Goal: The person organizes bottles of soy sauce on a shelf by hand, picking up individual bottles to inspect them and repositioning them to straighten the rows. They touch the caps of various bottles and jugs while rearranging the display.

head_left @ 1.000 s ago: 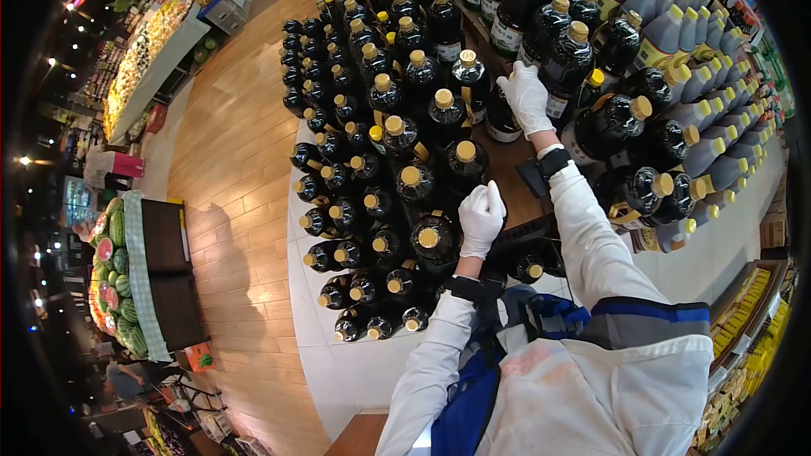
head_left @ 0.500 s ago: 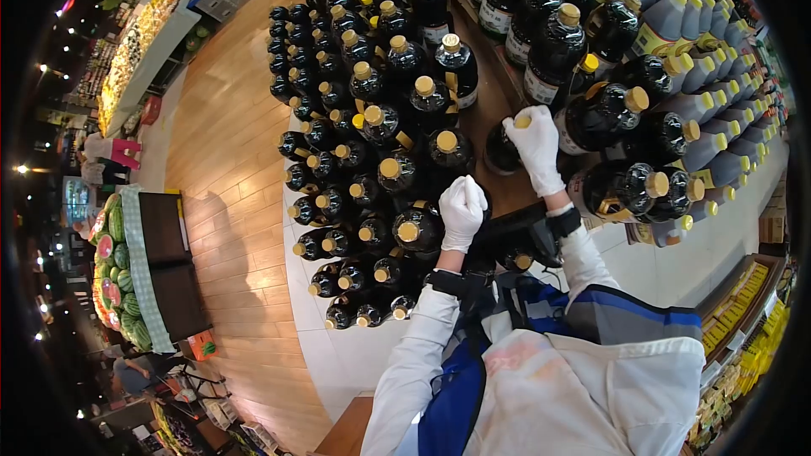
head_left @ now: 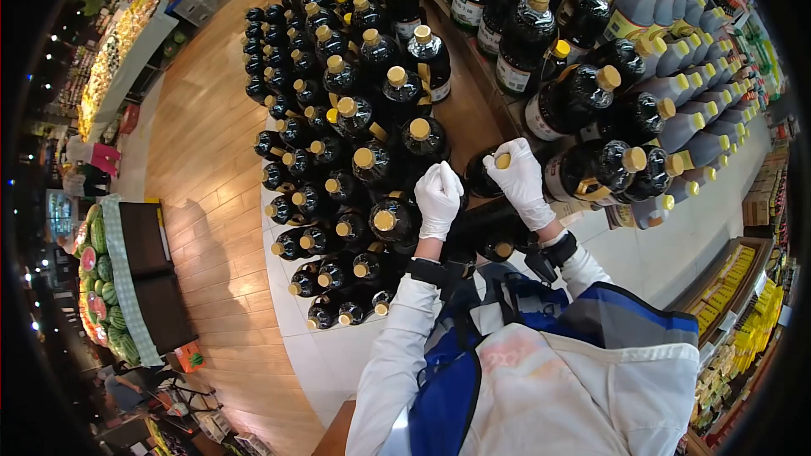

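My right hand [head_left: 519,186], in a white glove, has its fingers around the gold cap of a dark bottle [head_left: 478,176]. That bottle is at the edge of the brown gap between two groups of bottles. My left hand [head_left: 438,199], also gloved in white, is closed in a fist to the left of it. Whatever the left fingers may hold is hidden. Close by that fist stand a large gold-capped bottle [head_left: 394,218] and another dark bottle [head_left: 424,140].
Rows of smaller dark bottles [head_left: 317,241] stand on the left. Large labelled bottles [head_left: 568,101] and grey-purple jugs [head_left: 701,150] fill the right. Wooden flooring [head_left: 203,160] runs past a watermelon stand [head_left: 139,274]. Yellow packets [head_left: 726,283] line a shelf at lower right.
My right hand has come nearer to my body, and the bottle under it has shifted the same way. The left hand stays in a fist. The whole view has shifted slightly.
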Demonstrator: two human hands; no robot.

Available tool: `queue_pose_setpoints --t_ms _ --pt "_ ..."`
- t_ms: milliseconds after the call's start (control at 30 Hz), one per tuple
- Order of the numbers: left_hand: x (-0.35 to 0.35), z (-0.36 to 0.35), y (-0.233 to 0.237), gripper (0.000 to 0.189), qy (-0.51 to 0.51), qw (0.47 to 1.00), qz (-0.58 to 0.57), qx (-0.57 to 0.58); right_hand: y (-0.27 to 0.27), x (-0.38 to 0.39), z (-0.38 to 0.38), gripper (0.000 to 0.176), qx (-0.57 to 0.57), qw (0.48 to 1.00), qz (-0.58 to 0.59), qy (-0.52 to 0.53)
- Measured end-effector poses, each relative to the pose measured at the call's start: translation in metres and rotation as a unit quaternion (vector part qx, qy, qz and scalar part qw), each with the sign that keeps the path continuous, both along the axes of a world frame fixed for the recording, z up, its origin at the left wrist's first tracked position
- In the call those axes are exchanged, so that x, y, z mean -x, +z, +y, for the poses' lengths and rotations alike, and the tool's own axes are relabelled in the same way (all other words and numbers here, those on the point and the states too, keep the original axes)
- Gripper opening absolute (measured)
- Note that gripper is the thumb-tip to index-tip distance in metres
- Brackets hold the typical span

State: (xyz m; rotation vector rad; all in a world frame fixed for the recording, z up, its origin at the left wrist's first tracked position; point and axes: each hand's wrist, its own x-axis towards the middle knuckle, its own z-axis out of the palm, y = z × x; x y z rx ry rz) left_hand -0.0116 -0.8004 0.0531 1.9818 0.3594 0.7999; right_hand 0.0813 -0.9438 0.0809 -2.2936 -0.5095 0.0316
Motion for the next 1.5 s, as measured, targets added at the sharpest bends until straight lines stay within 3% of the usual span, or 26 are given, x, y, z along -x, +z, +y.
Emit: queue_pose_setpoints --t_ms 200,400,467,567,700,800,900,1033,1100,1233,1367,1500 --pt "-0.004 0.003 -0.008 0.051 0.023 0.997 -0.023 -0.065 0.007 0.0 -0.01 0.025 -0.015 0.999 -0.026 0.014" --pt "-0.002 0.002 -0.004 0.049 0.013 0.999 -0.021 -0.037 0.008 -0.002 -0.015 0.024 0.003 1.0 -0.03 -0.001" --pt "-0.002 0.002 -0.009 0.036 0.012 0.998 -0.016 -0.062 -0.002 -0.002 -0.02 0.025 -0.003 0.999 -0.051 0.0" --pt "-0.003 0.003 -0.014 0.032 0.017 0.997 -0.024 -0.071 0.002 -0.006 -0.02 0.028 0.029 0.999 -0.03 -0.023" --pt "-0.004 0.0 -0.014 0.047 0.038 0.997 -0.011 -0.062 0.022 -0.002 -0.013 0.037 0.115 0.991 -0.058 0.019" --pt "-0.005 0.0 -0.014 0.046 0.044 0.997 -0.018 -0.058 0.047 -0.004 -0.018 0.037 0.2 0.969 -0.112 0.092" --pt "-0.005 -0.001 -0.013 0.044 0.055 0.996 -0.014 -0.064 0.072 -0.014 0.001 0.036 0.214 0.943 -0.213 0.137" --pt "-0.004 0.0 -0.014 0.039 0.04 0.997 -0.02 -0.061 0.12 -0.049 0.071 0.033 0.114 0.952 -0.239 0.155" --pt "-0.003 -0.002 -0.01 0.037 0.057 0.994 -0.039 -0.081 0.122 -0.079 0.106 0.04 0.176 0.947 -0.227 0.147" --pt "-0.003 -0.002 -0.004 0.037 0.068 0.992 -0.04 -0.097 0.089 -0.146 0.16 0.055 0.213 0.932 -0.254 0.147" --pt "-0.004 -0.001 -0.008 0.036 0.065 0.993 -0.041 -0.09 0.034 -0.196 0.199 0.056 0.218 0.927 -0.261 0.158" --pt "-0.004 0.0 -0.007 0.035 0.054 0.992 -0.049 -0.102 0.007 -0.211 0.225 0.055 0.297 0.927 -0.181 0.142"
